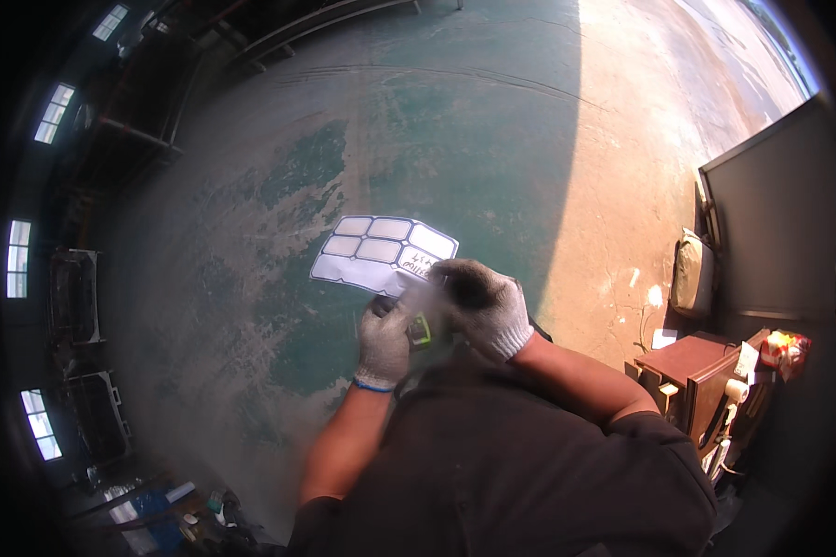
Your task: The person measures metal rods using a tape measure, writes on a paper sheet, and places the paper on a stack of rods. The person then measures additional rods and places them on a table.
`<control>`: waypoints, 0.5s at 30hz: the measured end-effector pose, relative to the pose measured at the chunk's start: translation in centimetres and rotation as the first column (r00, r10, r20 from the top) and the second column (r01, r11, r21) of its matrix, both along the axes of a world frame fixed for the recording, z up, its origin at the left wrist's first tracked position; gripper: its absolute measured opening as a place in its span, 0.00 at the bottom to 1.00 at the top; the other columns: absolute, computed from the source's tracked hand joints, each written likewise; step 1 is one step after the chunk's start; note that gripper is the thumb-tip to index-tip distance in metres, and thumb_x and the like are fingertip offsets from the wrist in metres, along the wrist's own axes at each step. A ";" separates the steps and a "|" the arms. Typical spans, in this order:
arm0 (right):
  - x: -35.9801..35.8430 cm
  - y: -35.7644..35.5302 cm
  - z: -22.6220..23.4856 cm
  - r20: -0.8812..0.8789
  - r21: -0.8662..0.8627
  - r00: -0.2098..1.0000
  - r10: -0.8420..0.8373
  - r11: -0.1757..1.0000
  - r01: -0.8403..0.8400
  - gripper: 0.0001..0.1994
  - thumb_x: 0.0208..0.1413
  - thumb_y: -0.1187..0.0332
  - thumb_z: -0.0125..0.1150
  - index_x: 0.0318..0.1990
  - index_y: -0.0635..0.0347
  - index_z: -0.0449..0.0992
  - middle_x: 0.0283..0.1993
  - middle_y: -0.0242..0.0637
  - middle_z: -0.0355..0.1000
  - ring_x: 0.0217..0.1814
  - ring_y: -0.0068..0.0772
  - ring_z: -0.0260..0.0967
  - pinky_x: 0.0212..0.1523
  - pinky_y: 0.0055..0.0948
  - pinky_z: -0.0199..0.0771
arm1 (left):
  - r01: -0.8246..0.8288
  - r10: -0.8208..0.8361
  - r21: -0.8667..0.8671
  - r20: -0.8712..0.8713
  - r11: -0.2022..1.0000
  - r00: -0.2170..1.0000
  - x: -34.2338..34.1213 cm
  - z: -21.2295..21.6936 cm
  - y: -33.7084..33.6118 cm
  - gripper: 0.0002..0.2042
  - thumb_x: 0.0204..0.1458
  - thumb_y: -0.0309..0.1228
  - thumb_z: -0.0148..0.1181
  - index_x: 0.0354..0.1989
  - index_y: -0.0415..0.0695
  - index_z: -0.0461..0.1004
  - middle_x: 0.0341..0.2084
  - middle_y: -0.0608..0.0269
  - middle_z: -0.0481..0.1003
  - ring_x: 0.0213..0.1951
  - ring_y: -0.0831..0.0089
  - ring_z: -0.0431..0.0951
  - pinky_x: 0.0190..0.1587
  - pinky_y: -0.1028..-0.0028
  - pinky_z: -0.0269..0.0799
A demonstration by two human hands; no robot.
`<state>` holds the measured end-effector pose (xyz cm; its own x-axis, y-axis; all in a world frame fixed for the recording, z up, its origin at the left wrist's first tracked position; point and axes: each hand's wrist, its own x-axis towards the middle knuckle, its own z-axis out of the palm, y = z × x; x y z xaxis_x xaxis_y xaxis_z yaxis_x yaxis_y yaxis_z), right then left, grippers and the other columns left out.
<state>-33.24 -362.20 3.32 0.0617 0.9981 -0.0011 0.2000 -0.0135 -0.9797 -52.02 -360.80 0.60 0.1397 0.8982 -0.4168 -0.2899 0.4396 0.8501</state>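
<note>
A white sheet of labels (378, 249) with dark blue borders is held up at mid-body, with handwriting on the label at its lower right. My left hand (384, 342), in a pale knit glove with a blue cuff, pinches the sheet's lower edge. My right hand (486, 306), in a similar glove with dark, soiled fingers, is closed at the sheet's lower right corner, by the written label. Its fingertips partly overlap the paper, and their exact grip is blurred. Between my hands, lower down, shows a dark thing with a bright yellow-green edge (422, 330), its kind unclear.
Worn green floor (437, 139) spreads ahead, sunlit on the right. At the right stand a reddish-brown cabinet (692, 357), a tan bag (692, 274) and a dark panel (776, 204). Dark frames (74, 297) line the left wall, and assorted items (172, 515) lie at lower left.
</note>
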 end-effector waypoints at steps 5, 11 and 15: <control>-6.3 10.8 1.4 0.064 0.038 0.988 0.143 0.989 -0.146 0.16 0.56 0.69 0.76 0.52 0.59 0.85 0.46 0.42 0.85 0.46 0.27 0.84 0.48 0.31 0.85 | -0.100 0.103 0.044 -0.088 0.994 0.991 -6.0 3.8 8.0 0.12 0.70 0.35 0.61 0.52 0.39 0.80 0.38 0.63 0.81 0.31 0.75 0.80 0.33 0.73 0.77; -14.1 23.7 2.0 0.359 0.126 0.850 0.386 0.882 -0.454 0.15 0.53 0.71 0.75 0.50 0.57 0.85 0.42 0.42 0.85 0.41 0.36 0.86 0.44 0.32 0.85 | -0.212 0.239 0.157 -0.173 0.964 0.956 -14.5 1.7 16.6 0.12 0.70 0.33 0.61 0.52 0.36 0.82 0.41 0.66 0.82 0.40 0.77 0.80 0.46 0.75 0.75; -20.9 32.8 1.4 0.437 0.151 0.793 0.425 0.834 -0.531 0.14 0.53 0.69 0.73 0.49 0.54 0.86 0.41 0.43 0.84 0.41 0.45 0.85 0.42 0.38 0.84 | -0.214 0.240 0.151 -0.178 0.965 0.954 -21.1 0.4 24.4 0.11 0.70 0.32 0.61 0.52 0.36 0.82 0.41 0.68 0.83 0.43 0.78 0.79 0.49 0.75 0.73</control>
<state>-54.17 -329.40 4.73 -0.4805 0.8591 0.1764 0.4599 0.4181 -0.7833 -73.11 -336.35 0.95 -0.1461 0.9444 -0.2946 -0.1939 0.2647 0.9446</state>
